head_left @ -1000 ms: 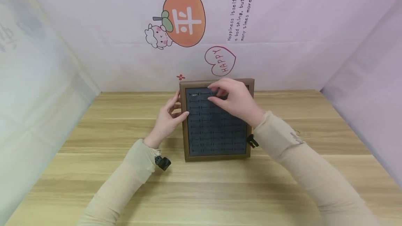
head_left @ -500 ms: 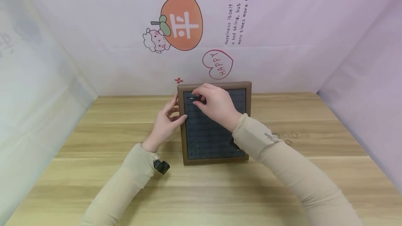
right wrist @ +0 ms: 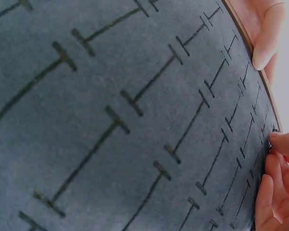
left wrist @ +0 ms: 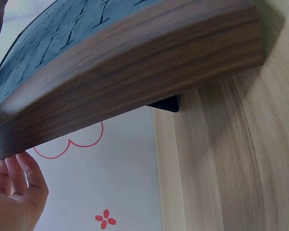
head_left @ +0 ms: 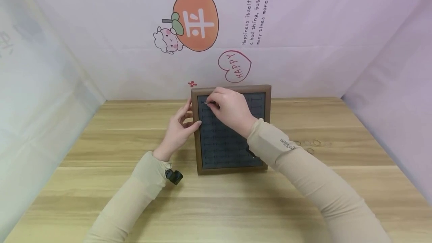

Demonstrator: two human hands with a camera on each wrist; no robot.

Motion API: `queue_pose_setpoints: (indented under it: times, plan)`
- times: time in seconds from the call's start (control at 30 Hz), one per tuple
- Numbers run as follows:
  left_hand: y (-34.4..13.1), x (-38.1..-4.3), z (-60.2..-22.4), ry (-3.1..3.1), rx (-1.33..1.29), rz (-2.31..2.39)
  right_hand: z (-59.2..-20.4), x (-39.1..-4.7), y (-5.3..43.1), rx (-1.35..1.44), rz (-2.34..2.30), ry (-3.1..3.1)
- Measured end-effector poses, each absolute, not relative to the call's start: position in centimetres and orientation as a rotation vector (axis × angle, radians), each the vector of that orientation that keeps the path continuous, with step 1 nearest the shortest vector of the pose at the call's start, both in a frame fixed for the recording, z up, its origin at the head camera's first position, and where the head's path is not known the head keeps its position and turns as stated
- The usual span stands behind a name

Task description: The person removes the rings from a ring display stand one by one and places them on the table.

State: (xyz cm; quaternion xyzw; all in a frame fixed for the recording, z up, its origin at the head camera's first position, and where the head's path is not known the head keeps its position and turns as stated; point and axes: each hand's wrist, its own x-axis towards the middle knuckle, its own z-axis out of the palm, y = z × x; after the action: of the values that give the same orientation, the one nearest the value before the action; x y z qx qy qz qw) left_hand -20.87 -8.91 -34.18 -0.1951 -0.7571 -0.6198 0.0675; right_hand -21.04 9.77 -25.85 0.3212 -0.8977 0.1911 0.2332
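Note:
A ring display board (head_left: 219, 141) stands leaning back, its brown wooden frame around a dark blue-grey panel with rows of slots. My left hand (head_left: 178, 128) holds the frame's left edge, thumb in front and fingers behind; the left wrist view shows those fingers (left wrist: 26, 175) at the frame's underside. At the panel's top left slot, my right hand (head_left: 231, 108) pinches a small silvery ring (head_left: 205, 103) between thumb and fingers. Mostly the fingertips hide this ring. In the right wrist view, the right hand (right wrist: 282, 178) is at the panel's far edge.
Several loose rings (head_left: 316, 142) lie on the wooden table (head_left: 216, 213) right of the board, partly behind the right sleeve. A black support (left wrist: 168, 103) shows behind the frame. A white printed cloth wall (head_left: 297, 18) rises at the back, with more cloth at both sides.
My right hand has moved left across the top of the panel to the ring in the corner slot, and its parted fingertips have closed on it. The left hand keeps its hold.

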Motion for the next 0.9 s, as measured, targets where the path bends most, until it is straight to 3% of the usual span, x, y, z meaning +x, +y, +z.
queue_pose_setpoints:
  times: [0.9]
  plan:
    - [-9.03, -20.71, -34.06, -2.284, -0.594, -1.873, -26.27, -21.18, 10.15, 0.889, 0.710, -2.449]
